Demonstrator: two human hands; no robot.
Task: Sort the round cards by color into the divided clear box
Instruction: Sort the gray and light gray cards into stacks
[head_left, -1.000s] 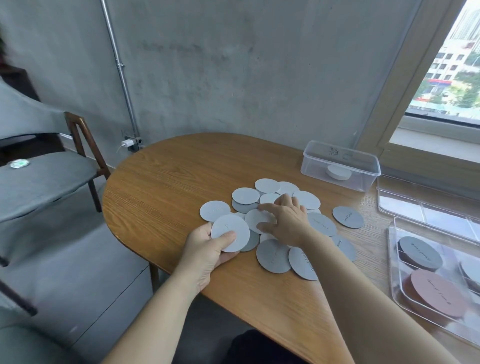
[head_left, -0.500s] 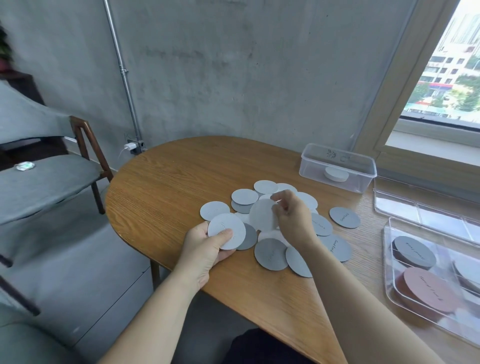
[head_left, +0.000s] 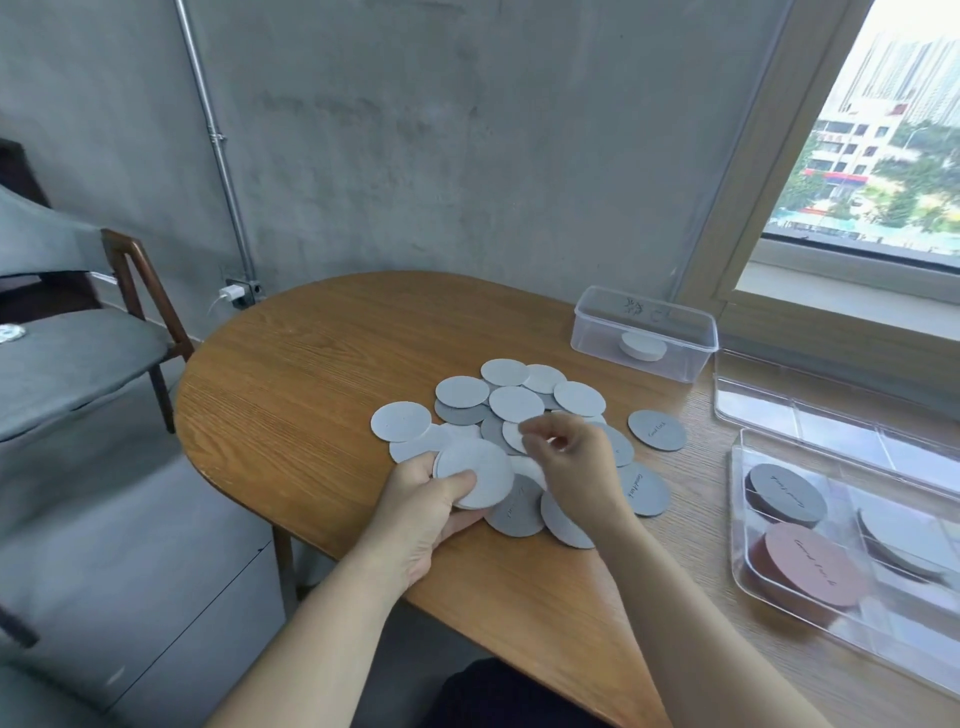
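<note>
Wooden table (head_left: 311, 364) by a concrete wall & window. L hand (head_left: 426, 512) clamps a stack (head_left: 475, 470) of light-grey cards, thumb on top, fingers beneath, near the table edge. R hand (head_left: 582, 473) hovers just right of the stack, over the pile (head_left: 514, 402). Its fingers are loosely curled & blurred, w/ no card seen between them. The pile mixes light & dark grey cards, overlapping, ahead of and under both hands. The box (head_left: 737, 493) lies well right of the R hand, w/ dark-grey cards (head_left: 787, 493), red-brown cards (head_left: 815, 564) & light cards (head_left: 904, 540) in separate compartments.

Risks (judged):
1. The greys are close in tone, so a dark card could join the light stack and be mis-sorted.
2. The cards are thin, flat & overlapped, so a pinch could lift two or skid one.
3. Mostly the thumb holds the stack, so if it fans, cards could drop off the edge.
</note>
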